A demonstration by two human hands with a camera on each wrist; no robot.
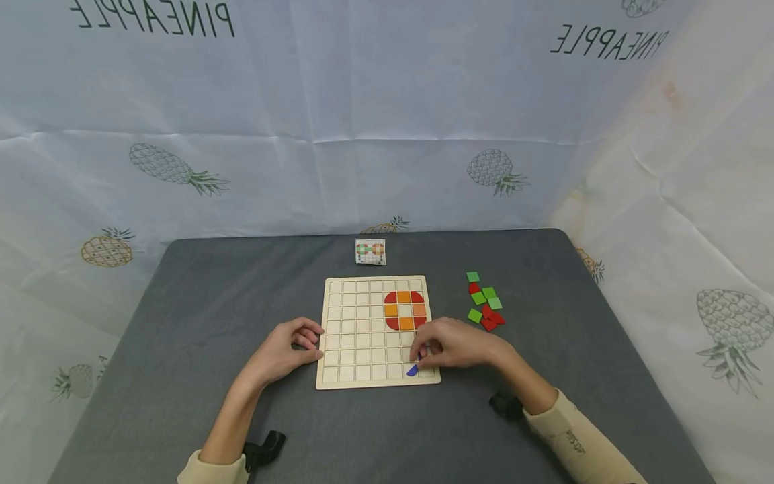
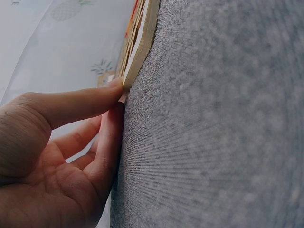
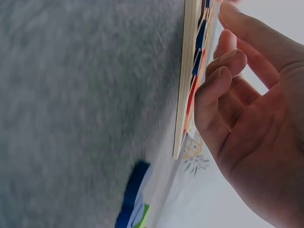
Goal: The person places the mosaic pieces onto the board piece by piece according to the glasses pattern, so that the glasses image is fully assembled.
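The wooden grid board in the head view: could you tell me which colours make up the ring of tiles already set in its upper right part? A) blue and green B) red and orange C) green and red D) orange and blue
B: the ring on the wooden grid board has red curved corner tiles and orange squares between them; the green tiles lie loose on the table, right of the board.

The head view looks forward and down from the near side over the whole table (image 1: 181, 302), with the board (image 1: 338, 376) at centre. Each wrist view sits very close at tabletop level, tipped sideways, looking along the cloth. All three share the board's edge (image 2: 142, 42) (image 3: 183, 95).
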